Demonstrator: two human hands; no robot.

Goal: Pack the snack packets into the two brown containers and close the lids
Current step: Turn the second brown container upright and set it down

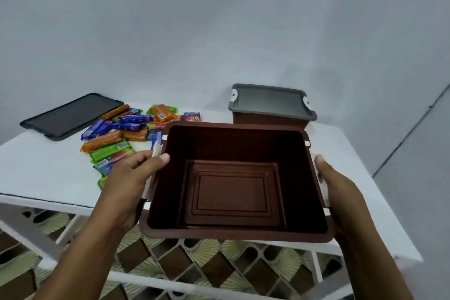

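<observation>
Left hand (126,178) and right hand (341,190) are wrapped round opposite sides of the open container (231,143), which is held over the near edge of the worktop (48,168). Packets (117,129) are heaped at its left, and a lidded container (267,120) is set behind.

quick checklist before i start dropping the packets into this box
1. Open box empty inside: ok.
2. Left hand and right hand holding its two sides: ok.
3. Open box resting flat on the table: cannot tell; its near edge overhangs the front.
4. Snack packets piled left of the open box: ok.
5. Loose lid on the table beyond the packets: ok.
6. Second box opened: not ok, lid on.
</observation>
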